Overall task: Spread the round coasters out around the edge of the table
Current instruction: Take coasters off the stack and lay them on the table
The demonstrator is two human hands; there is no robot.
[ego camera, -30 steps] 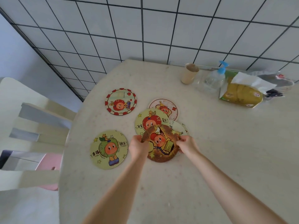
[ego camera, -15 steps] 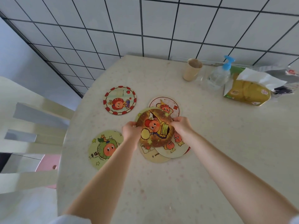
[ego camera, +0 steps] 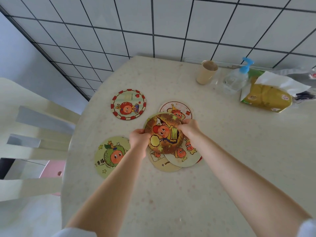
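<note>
**Fingers Pinch the Brown Coaster on Both Sides**

The fingers of the left hand point(ego camera: 139, 139) are curled on the left edge of the brown coaster point(ego camera: 163, 133). The fingers of the right hand point(ego camera: 189, 129) pinch its right edge. Both hands hold it up, tilted toward the person, likely so it comes off the pile without dragging the others.

Right under the brown coaster is a small pile. A white coaster with little orange faces point(ego camera: 185, 154) lies on a tan coaster point(ego camera: 162, 164), and they overlap. A pink-rimmed coaster point(ego camera: 177, 109) peeks out just behind the brown coaster.

Two coasters lie on their own. The red-edged coaster point(ego camera: 128, 104) is behind and left of the brown coaster. The green coaster point(ego camera: 111, 156) is left of it, close to the rim of the round table point(ego camera: 171, 194). They look like they are spread out already.

Far behind and to the right of the brown coaster stand a paper cup point(ego camera: 206, 72), a pump bottle point(ego camera: 236, 78) and a yellow tissue pack point(ego camera: 266, 98).

I think the brown coaster goes to the table rim next.
</note>
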